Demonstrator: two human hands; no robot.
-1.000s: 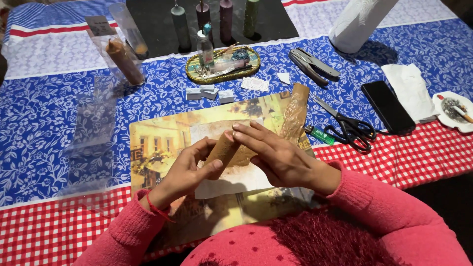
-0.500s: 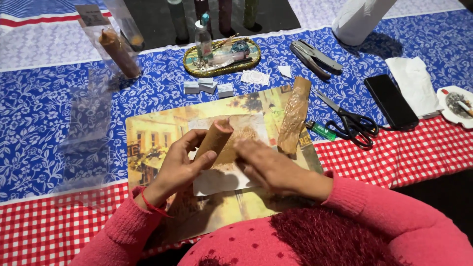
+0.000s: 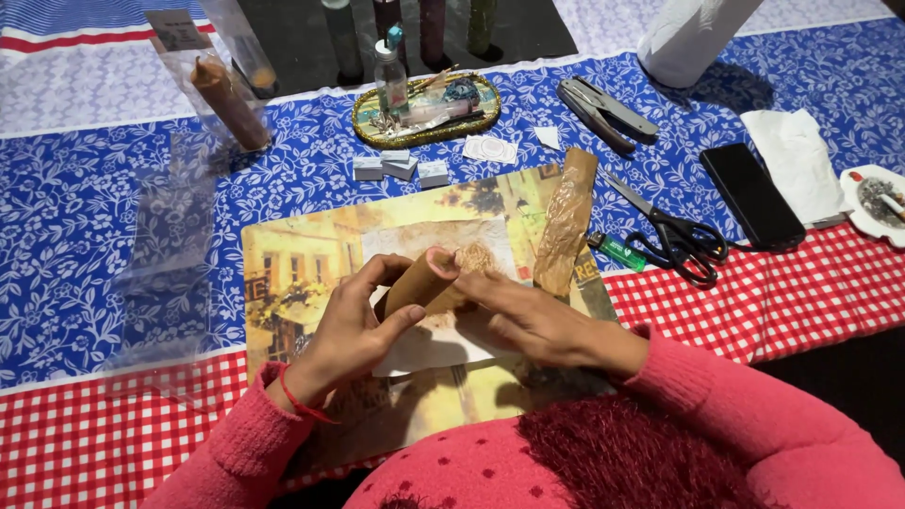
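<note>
My left hand (image 3: pixel 353 325) and my right hand (image 3: pixel 533 320) both grip a brown rolled leaf tube (image 3: pixel 415 283) over a white paper sheet (image 3: pixel 424 344). The sheet lies on a picture placemat (image 3: pixel 292 254). A small heap of brown shredded filling (image 3: pixel 478 256) sits on the sheet just beyond the roll's tip. My right fingertips pinch the roll's upper end. A crinkled brown leaf strip (image 3: pixel 566 221) lies on the mat's right side.
Black scissors (image 3: pixel 674 236), a green lighter (image 3: pixel 617 251), a black phone (image 3: pixel 751 196), metal pliers (image 3: pixel 603 111), a white napkin (image 3: pixel 797 160), an ashtray (image 3: pixel 872 203), an oval tray (image 3: pixel 424 108) with a small bottle (image 3: pixel 389 75), small grey blocks (image 3: pixel 401 168), clear bags (image 3: pixel 174 245), a bagged brown roll (image 3: pixel 229 104).
The roll has tilted lower and my right fingers have shifted onto its upper end. The view has moved slightly closer to the mat.
</note>
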